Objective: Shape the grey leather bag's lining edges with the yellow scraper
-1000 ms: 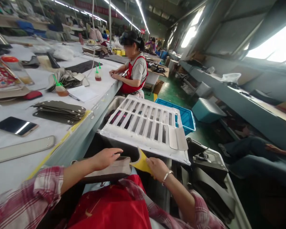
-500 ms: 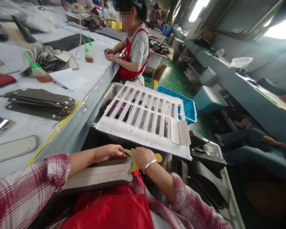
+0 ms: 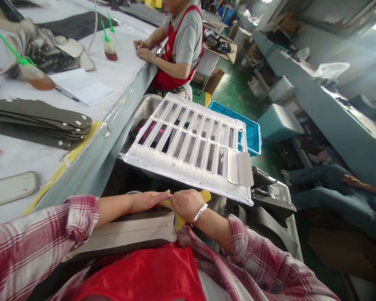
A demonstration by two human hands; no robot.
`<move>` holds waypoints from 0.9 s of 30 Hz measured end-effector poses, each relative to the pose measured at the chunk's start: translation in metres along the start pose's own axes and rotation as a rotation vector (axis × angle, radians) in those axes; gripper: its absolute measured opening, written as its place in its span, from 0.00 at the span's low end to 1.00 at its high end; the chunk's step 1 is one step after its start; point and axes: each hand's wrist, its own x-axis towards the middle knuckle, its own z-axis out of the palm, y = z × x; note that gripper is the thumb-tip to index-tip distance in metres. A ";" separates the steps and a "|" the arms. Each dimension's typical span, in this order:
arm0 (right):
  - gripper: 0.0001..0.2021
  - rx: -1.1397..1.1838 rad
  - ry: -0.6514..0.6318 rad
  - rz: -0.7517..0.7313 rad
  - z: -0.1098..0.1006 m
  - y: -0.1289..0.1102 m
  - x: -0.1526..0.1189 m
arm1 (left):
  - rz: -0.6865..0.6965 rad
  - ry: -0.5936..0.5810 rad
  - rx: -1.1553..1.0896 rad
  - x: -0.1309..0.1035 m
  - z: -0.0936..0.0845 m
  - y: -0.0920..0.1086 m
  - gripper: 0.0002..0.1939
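Observation:
A long dark piece with a pale inner face point(image 3: 138, 232) lies across my lap, above the red apron point(image 3: 144, 276). My right hand point(image 3: 186, 205), with a silver bracelet at the wrist, is wrapped round a yellow tool point(image 3: 206, 195) at the right end of this piece. The tool's wide part shows below my fingers, against the piece's end. My left hand point(image 3: 148, 200) rests along the piece's upper edge, fingers stretched towards my right hand, their tips touching or nearly touching it. Part of the left fingers' underside is hidden.
Ahead lies a white slotted rack point(image 3: 188, 161) with two pale strips point(image 3: 240, 167). A blue crate point(image 3: 253, 136) stands behind it. The white table point(image 3: 125, 79) at left holds stacked dark pieces point(image 3: 40, 121) and glue bottles point(image 3: 37, 79). A co-worker point(image 3: 181, 54) stands beyond.
The view has shifted, so the table items sit further left and higher. My left hand's fingers have straightened and now reach up to my right hand, which still grips the yellow tool.

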 end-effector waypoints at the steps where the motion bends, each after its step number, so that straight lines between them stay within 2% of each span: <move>1: 0.18 -0.015 0.002 -0.013 -0.001 -0.001 0.001 | -0.003 -0.003 0.019 -0.001 -0.001 0.000 0.34; 7: 0.23 -0.115 -0.012 -0.002 -0.005 -0.005 0.004 | -0.076 -0.032 0.036 -0.002 -0.005 0.001 0.36; 13: 0.19 -0.179 -0.059 -0.100 -0.006 -0.006 0.005 | 0.006 -0.074 0.250 0.005 -0.008 -0.008 0.36; 18: 0.16 -0.167 -0.082 -0.105 -0.006 -0.009 0.009 | -0.053 -0.057 0.405 0.009 -0.008 -0.016 0.38; 24: 0.17 -0.167 -0.082 -0.076 0.001 -0.009 0.007 | -0.064 -0.021 0.498 0.010 -0.007 -0.018 0.38; 27: 0.15 -0.147 -0.061 -0.092 0.005 -0.009 0.005 | 0.019 -0.083 0.522 0.010 -0.005 -0.019 0.39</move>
